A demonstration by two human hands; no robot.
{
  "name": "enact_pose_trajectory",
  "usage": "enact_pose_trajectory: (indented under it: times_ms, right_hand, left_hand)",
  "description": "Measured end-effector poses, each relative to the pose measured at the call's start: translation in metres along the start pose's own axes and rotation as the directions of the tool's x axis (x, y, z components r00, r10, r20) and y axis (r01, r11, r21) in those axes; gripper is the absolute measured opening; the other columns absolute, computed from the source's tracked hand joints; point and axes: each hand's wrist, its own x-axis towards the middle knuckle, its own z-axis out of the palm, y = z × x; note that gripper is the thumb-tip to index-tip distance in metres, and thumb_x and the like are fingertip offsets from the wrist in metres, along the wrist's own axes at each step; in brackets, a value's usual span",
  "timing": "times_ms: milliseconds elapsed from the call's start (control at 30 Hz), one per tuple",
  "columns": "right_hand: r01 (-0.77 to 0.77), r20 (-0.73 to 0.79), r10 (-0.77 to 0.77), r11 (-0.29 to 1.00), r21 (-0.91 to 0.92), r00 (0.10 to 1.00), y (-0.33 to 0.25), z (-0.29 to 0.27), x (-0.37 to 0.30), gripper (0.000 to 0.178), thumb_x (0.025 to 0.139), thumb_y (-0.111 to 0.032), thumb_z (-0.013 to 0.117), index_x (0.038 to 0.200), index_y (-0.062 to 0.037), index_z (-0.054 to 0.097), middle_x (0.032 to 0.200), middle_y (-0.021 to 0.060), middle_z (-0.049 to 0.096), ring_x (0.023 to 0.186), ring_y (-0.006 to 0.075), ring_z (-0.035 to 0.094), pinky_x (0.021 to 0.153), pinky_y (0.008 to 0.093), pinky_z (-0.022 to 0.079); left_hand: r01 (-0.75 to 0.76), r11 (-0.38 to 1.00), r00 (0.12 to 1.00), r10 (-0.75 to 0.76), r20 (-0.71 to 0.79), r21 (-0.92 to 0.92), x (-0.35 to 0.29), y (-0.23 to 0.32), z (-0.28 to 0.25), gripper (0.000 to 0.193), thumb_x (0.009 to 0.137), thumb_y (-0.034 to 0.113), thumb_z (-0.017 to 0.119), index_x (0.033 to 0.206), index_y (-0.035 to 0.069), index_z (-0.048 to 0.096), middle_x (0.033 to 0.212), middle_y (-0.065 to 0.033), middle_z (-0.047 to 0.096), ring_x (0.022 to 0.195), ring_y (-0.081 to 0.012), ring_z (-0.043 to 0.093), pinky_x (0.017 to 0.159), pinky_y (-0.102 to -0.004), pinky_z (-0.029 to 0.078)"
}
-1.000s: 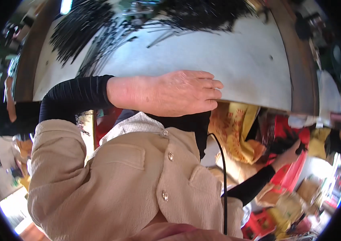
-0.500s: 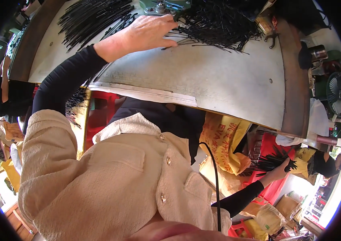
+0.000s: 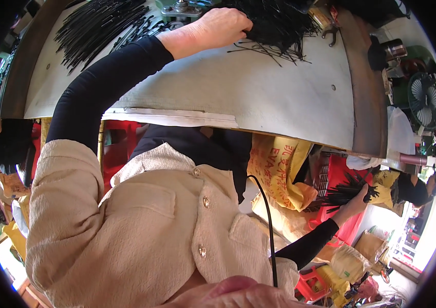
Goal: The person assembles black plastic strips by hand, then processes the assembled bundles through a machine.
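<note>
Curled fingers of my left hand (image 3: 223, 26) reach into the near left edge of a tangled heap of thin black strips (image 3: 279, 25) on the pale worktable (image 3: 197, 84). What lies between its fingertips is hidden. Low at my right side, away from the table, my right hand (image 3: 354, 204) is closed round a bundle of black strips (image 3: 349, 194), whose ends fan out on both sides. Left of the heap stands a small green metal machine (image 3: 179, 9). Beyond my left forearm lies a neater pile of long black strips (image 3: 97, 31).
A hooked metal tool (image 3: 330, 35) lies at the table's right, inside its brown raised edge (image 3: 366, 97). Yellow printed sacks (image 3: 279, 174) and a red plastic stool (image 3: 313, 285) stand below. A black cable (image 3: 269, 220) hangs before my coat; a fan (image 3: 425, 100) stands far right.
My left hand has moved right and away from me, from beside the machine into the heap, and its fingers have curled in. My right hand keeps its bundle, nearly still.
</note>
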Motion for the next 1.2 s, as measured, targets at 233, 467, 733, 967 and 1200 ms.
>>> enact_pose_trajectory:
  times_ms: [233,467,733,967,1200]
  right_hand:
    - [-0.030,0.076,0.031,0.999,-0.014,0.997,-0.004,-0.019,0.009,0.043,0.080,-0.030,0.072,0.099,0.0077,0.065,0.093,0.0116,0.067,0.077,0.0167,0.062,0.069,0.0305,0.050]
    - [0.033,0.165,0.007,0.971,-0.236,0.986,-0.037,-0.044,0.020,0.047,0.084,-0.036,0.068,0.107,0.0054,0.063,0.098,0.0107,0.066,0.080,0.0194,0.062,0.073,0.0300,0.051]
    - [0.276,0.373,-0.170,0.928,-0.252,0.912,-0.124,-0.027,0.026,0.042,0.085,-0.030,0.068,0.108,0.0052,0.063,0.097,0.0099,0.065,0.084,0.0173,0.062,0.076,0.0272,0.050]
    - [0.712,0.621,-0.457,0.658,-0.245,0.636,-0.200,0.074,-0.008,0.062,0.083,-0.039,0.067,0.117,0.0120,0.053,0.107,0.0169,0.062,0.090,0.0241,0.058,0.085,0.0314,0.044]
    - [0.626,0.891,-0.417,0.748,0.223,0.181,-0.265,0.181,-0.115,0.034,0.081,-0.019,0.069,0.102,0.0046,0.059,0.089,0.0061,0.062,0.080,0.0117,0.056,0.075,0.0249,0.045]
  left_hand:
    - [-0.028,0.997,0.997,0.023,-0.069,-0.076,-0.034,0.001,-0.065,0.022,0.083,0.021,0.060,0.091,0.002,0.066,0.087,-0.0160,0.065,0.077,-0.0323,0.063,0.069,-0.0390,0.051]
    - [0.124,0.987,0.992,-0.122,-0.032,0.100,-0.104,-0.051,-0.084,0.024,0.086,0.024,0.063,0.103,0.008,0.066,0.083,-0.0093,0.067,0.073,-0.0231,0.065,0.067,-0.0309,0.053]
    - [0.054,0.978,0.998,-0.047,-0.042,0.204,-0.165,-0.049,-0.096,0.038,0.081,0.027,0.069,0.114,0.009,0.059,0.123,-0.0068,0.055,0.107,-0.0275,0.057,0.086,-0.0341,0.050]
    - [0.193,0.964,0.975,-0.169,-0.141,0.180,-0.194,-0.041,-0.071,0.050,0.081,0.032,0.068,0.124,0.009,0.053,0.135,-0.0100,0.044,0.125,-0.0295,0.043,0.104,-0.0379,0.036]
    - [0.278,0.961,0.944,-0.273,-0.184,0.003,-0.207,-0.051,-0.061,0.033,0.088,0.012,0.057,0.120,0.007,0.054,0.131,-0.0108,0.048,0.117,-0.0308,0.050,0.098,-0.0361,0.043]
